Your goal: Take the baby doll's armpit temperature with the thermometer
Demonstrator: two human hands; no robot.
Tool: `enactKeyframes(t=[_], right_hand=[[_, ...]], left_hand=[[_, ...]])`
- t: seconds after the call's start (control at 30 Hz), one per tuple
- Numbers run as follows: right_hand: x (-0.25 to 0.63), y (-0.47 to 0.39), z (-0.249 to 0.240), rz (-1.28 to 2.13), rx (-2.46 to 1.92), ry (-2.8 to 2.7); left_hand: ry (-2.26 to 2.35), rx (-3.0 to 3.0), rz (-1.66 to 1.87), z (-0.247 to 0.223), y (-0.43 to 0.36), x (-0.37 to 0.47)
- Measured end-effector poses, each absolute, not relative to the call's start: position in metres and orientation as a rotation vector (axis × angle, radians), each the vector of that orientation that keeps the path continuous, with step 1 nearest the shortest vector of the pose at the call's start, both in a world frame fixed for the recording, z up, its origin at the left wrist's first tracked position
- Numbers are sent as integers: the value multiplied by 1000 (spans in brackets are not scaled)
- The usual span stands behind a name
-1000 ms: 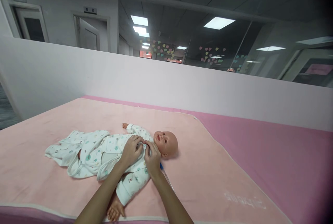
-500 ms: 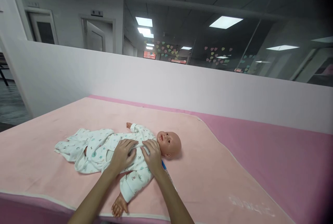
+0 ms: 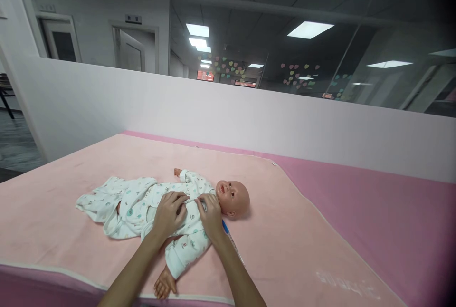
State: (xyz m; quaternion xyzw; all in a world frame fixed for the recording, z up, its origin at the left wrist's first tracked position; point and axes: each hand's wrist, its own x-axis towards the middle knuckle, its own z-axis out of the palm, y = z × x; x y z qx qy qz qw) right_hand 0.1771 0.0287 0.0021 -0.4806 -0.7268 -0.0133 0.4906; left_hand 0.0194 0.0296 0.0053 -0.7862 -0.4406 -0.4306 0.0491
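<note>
A baby doll with a bald head (image 3: 235, 198) lies on its back on a peach mat (image 3: 285, 231), its head to the right. It wears white printed clothes (image 3: 137, 205). My left hand (image 3: 170, 213) rests on the doll's chest, fingers bent and closed on the cloth near the front opening. Just to its right, my right hand (image 3: 210, 212) is at the upper chest below the chin, its fingertips also pinching the cloth. A thin blue and clear object (image 3: 225, 226) lies beside my right wrist, partly hidden by the forearm.
Pink padding (image 3: 356, 193) shows beyond the mat at the right and along the back. A white low wall (image 3: 231, 114) stands behind the mat, with a glass window above it. The doll's near hand (image 3: 165, 283) lies close to the mat's front edge.
The fingers of my right hand have drawn in slightly closer together on the cloth. Otherwise the view has shifted only a little.
</note>
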Motion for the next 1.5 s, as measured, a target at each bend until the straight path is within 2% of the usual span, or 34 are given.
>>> enactKeyframes(t=[0.6,0.87,1.07,1.33,1.5], right_hand=[[174,31,-4,-199,-1243,-1772],[173,30,-4,-228,-1219,-1768],[174,28,-2,-155,-1180,-1767],[175,25,2,-102,-1127,-1760],[174,25,2,-108,-1115,-1763]], left_hand=[[-1337,-2423,-1340,6,31,20],[-1499,-2554,-1518,11,31,20],[-1558,-2688,-1657,11,38,16],[-1568,-2666,-1533,14,30,17],[-1546,-2574,-1602,12,30,19]])
